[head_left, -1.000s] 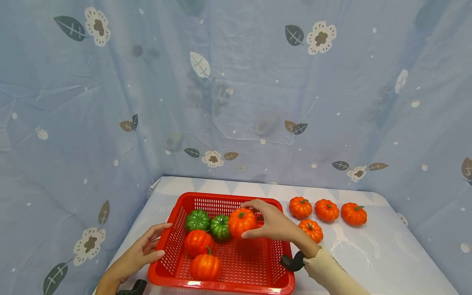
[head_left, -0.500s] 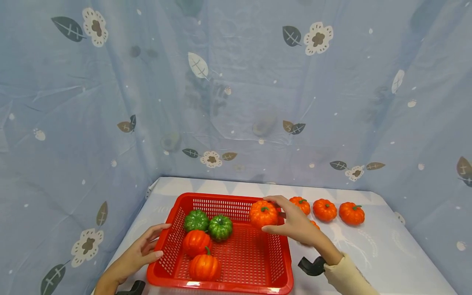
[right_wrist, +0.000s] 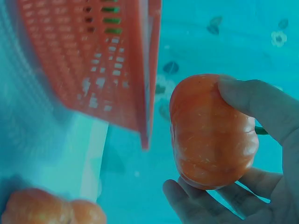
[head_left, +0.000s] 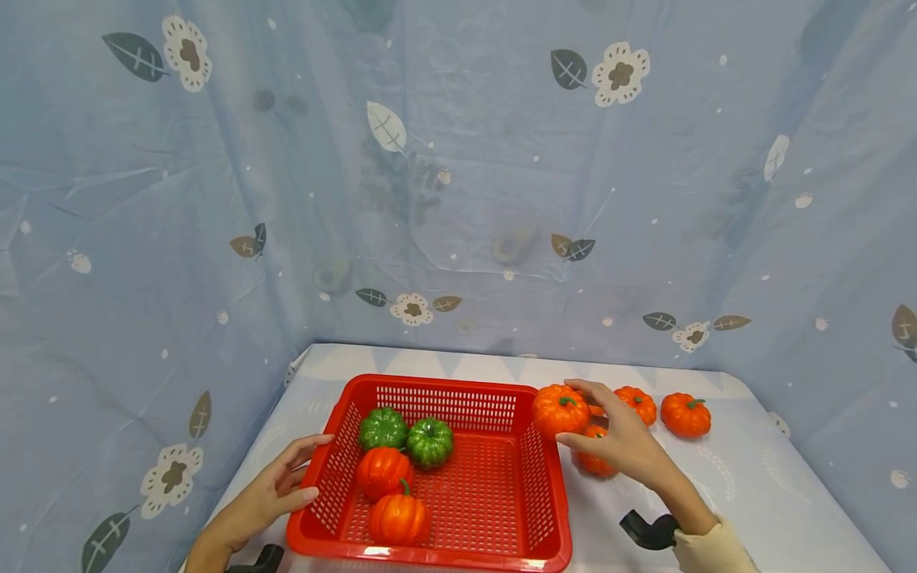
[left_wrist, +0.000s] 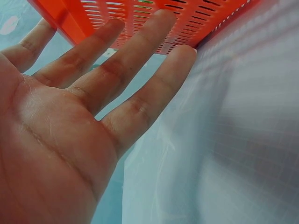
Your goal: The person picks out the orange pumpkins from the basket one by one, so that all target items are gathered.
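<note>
My right hand [head_left: 619,434] grips a small orange pumpkin [head_left: 559,411] between thumb and fingers, at the right rim of the red basket [head_left: 430,561]. In the right wrist view this pumpkin [right_wrist: 212,133] is held up beside the basket wall [right_wrist: 93,60], its green stem toward the palm. My left hand [head_left: 268,489] is at the basket's left side with its fingers spread. The left wrist view shows straight fingers [left_wrist: 135,107] against the slotted wall. Inside the basket lie two green pumpkins [head_left: 430,442] and two orange ones [head_left: 399,519], grouped on the left half.
Several orange pumpkins [head_left: 685,415] sit on the white patterned table [head_left: 774,493] right of the basket, some partly behind my right hand. A blue printed curtain [head_left: 466,199] rises behind the table and along both sides.
My right hand has carried the orange pumpkin rightward from inside the basket, beside a green one, to the right rim. The left hand stays at the basket's left side.
</note>
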A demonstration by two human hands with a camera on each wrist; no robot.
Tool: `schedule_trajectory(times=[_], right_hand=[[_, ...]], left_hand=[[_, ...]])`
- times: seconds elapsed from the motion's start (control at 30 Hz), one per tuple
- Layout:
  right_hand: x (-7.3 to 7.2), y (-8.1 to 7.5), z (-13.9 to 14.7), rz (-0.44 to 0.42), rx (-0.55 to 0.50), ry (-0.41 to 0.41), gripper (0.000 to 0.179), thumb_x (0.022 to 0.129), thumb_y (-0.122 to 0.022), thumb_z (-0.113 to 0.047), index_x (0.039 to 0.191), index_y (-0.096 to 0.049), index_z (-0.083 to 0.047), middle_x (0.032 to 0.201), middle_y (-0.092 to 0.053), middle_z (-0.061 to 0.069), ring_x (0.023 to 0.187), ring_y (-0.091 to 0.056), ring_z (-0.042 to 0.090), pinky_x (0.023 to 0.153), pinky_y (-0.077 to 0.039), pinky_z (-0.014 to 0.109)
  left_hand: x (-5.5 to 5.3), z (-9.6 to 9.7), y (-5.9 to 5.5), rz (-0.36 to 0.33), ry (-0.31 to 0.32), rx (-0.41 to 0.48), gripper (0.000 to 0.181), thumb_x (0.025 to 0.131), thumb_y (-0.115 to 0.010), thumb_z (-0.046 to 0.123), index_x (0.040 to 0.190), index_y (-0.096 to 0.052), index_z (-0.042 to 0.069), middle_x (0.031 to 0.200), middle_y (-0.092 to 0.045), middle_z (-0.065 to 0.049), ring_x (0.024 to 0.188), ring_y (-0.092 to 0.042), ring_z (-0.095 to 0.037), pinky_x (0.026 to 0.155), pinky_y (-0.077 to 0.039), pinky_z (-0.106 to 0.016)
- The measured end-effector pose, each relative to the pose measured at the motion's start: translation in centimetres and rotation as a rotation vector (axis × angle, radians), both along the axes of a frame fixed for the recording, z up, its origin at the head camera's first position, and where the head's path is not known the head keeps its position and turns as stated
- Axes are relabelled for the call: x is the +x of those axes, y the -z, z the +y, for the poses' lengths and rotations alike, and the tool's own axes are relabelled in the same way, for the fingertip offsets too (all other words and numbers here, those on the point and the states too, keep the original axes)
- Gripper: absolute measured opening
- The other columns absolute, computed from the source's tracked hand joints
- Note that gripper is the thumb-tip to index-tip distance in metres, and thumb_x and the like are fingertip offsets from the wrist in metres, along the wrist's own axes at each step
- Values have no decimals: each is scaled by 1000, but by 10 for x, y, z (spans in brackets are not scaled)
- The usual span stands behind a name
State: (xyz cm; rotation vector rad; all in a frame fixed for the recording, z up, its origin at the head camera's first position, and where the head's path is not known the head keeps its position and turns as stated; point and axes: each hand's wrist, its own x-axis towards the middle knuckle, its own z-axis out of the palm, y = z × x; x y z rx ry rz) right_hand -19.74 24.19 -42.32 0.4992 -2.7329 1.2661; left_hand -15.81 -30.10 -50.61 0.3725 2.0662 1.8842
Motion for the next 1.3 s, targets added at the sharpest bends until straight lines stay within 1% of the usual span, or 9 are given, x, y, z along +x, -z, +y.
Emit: schedule_trajectory(times=[0.17,0.33,0.43,0.53,0.7,0.83,1.03,1.3], right_hand=[[5,4,21,-20,-17,64,85,79,-88,-48,149,-49,-23,147,-51,8,129,-57,34,98,-54,50],[11,8,39,1,-1,112,85,80,-89,-42,150,-47,-17,147,-50,13,127,-57,38,98,-53,50],[13,10,50,5,13,151,86,81,-88,-41,151,-46,-14,149,-48,16,129,-54,41,99,-51,52],[14,14,61,-1,36,196,90,81,-87,-44,153,-43,-11,150,-46,20,131,-50,45,100,-49,55],[15,23,78,-52,52,264,98,83,-84,-48,156,-37,-4,152,-42,28,134,-46,49,100,-47,56],[17,31,89,-98,53,305,102,84,-83,-51,157,-33,0,152,-39,31,133,-45,51,101,-46,60],[17,46,105,-137,57,345,103,85,-82,-51,156,-31,3,152,-36,34,132,-43,52,101,-45,64],[17,67,122,-207,44,373,104,85,-82,-50,155,-30,5,150,-37,35,132,-42,51,104,-43,66]], left_hand=[[0,1,-1,-1,-3,-3,63,102,-57,7,158,-29,14,159,-23,-31,128,-52,-44,87,-59,-52],[0,2,-1,4,-8,-8,64,101,-58,7,158,-29,14,159,-23,-31,129,-51,-45,87,-59,-52],[1,2,-1,7,-12,-8,65,101,-58,7,158,-29,14,159,-24,-31,129,-51,-46,86,-60,-51],[1,3,-2,11,-14,-13,65,101,-59,7,158,-29,14,159,-24,-30,129,-51,-46,87,-60,-51],[1,4,-5,20,-13,-24,65,101,-59,8,158,-29,13,159,-24,-31,129,-52,-43,88,-59,-49],[1,4,-4,16,-11,-21,64,101,-59,7,158,-29,13,159,-23,-31,130,-51,-44,87,-59,-50],[1,1,0,6,-19,-22,64,102,-59,8,158,-29,14,159,-23,-31,130,-50,-45,87,-60,-50],[-1,1,1,11,-18,-22,64,101,-59,9,158,-29,14,159,-24,-31,129,-51,-46,86,-60,-50]])
